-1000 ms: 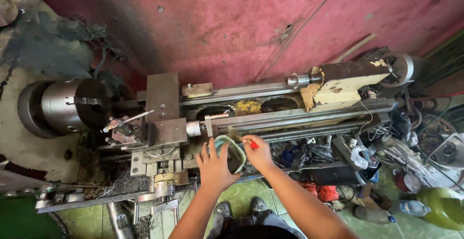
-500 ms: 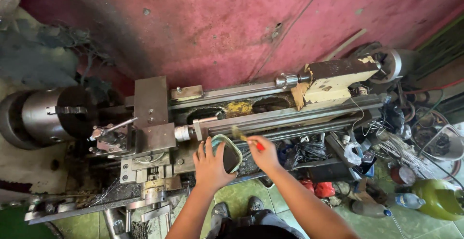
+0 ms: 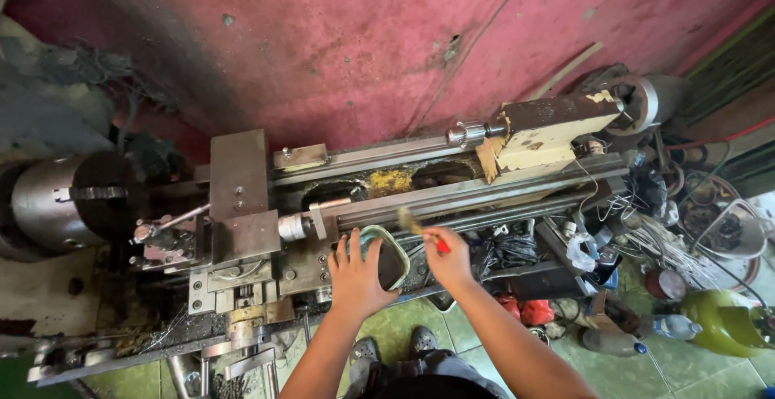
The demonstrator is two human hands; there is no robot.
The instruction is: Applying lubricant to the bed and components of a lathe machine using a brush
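While gripping a rounded green tin [image 3: 386, 255], left hand [image 3: 358, 275], right hand [image 3: 449, 259] with bristly brush [image 3: 420, 229]

A single head-worn camera looks steeply down from above the person, close over the lathe [image 3: 339, 213], facing the red wall [image 3: 363, 52] behind it; floor visible below.
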